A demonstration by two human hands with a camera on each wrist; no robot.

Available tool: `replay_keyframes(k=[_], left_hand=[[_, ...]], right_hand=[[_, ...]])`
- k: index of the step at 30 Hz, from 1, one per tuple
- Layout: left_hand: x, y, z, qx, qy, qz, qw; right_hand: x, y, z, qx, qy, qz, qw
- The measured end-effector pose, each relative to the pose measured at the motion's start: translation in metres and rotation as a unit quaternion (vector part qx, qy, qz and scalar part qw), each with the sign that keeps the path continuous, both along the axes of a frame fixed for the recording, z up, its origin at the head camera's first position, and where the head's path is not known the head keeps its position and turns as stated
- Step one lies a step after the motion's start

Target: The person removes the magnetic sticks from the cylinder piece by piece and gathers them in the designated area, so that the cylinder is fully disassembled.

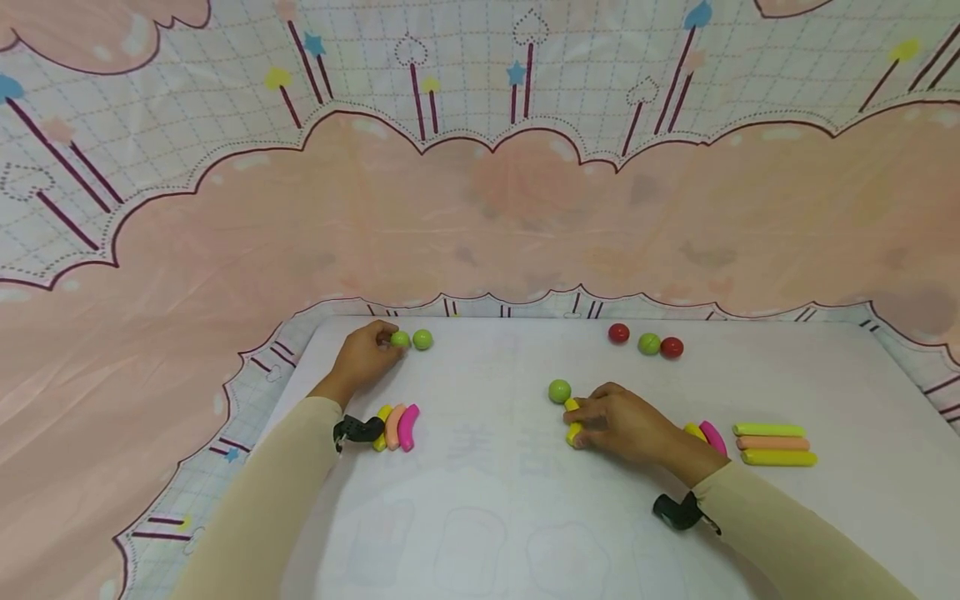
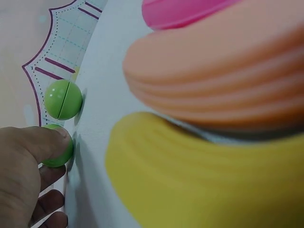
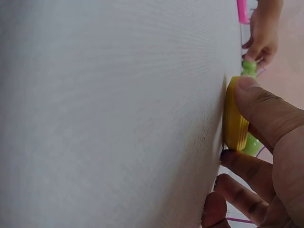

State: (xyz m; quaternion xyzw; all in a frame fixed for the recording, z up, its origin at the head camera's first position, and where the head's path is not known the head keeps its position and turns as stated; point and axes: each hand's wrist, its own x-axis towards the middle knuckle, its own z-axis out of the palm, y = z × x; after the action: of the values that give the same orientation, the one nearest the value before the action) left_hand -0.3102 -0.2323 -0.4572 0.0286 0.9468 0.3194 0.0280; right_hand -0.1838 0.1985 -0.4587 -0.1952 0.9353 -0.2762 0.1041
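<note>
At the far left of the white board, my left hand [image 1: 366,357] pinches a small green ball [image 2: 58,146] between thumb and fingers. Just beside it sits a second green ball [image 2: 63,99] with a dark seam around it. My right hand [image 1: 626,423] grips a short, ridged yellow piece [image 3: 235,114] near the middle of the board, thumb on one side. Another green ball [image 1: 559,391] lies just beyond that piece. Under the left wrist are curved pieces: yellow [image 2: 190,175], orange [image 2: 213,71] and pink [image 1: 407,427], side by side.
Along the back right lie a red ball [image 1: 618,333], a green ball [image 1: 649,343] and another red ball [image 1: 672,347]. Partly behind the right wrist are a curved pink piece [image 1: 714,437] and a yellow one [image 1: 694,431]. Straight yellow-green [image 1: 768,430], orange [image 1: 774,444] and yellow sticks [image 1: 780,458] lie farther right.
</note>
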Motion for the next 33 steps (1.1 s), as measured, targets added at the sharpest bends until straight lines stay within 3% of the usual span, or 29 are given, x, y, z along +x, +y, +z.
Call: replay_keyframes(k=[18, 25, 29, 33], left_hand=[[0.001, -0.001, 0.006, -0.021, 0.004, -0.008, 0.9997], [0.002, 0.008, 0.014, 0.003, 0.076, -0.016, 0.997], [0.009, 0.026, 0.025, 0.024, 0.122, -0.026, 0.9919], [0.018, 0.047, 0.035, 0.035, 0.147, -0.059, 0.9868]], right_hand=[[0.0, -0.001, 0.0, 0.007, 0.002, -0.006, 1.0], [0.0, -0.002, -0.001, 0.009, 0.005, -0.006, 0.9999], [0.001, -0.002, 0.0, 0.011, 0.005, -0.005, 0.9999], [0.0, -0.003, 0.0, 0.014, 0.0, -0.009, 0.9999]])
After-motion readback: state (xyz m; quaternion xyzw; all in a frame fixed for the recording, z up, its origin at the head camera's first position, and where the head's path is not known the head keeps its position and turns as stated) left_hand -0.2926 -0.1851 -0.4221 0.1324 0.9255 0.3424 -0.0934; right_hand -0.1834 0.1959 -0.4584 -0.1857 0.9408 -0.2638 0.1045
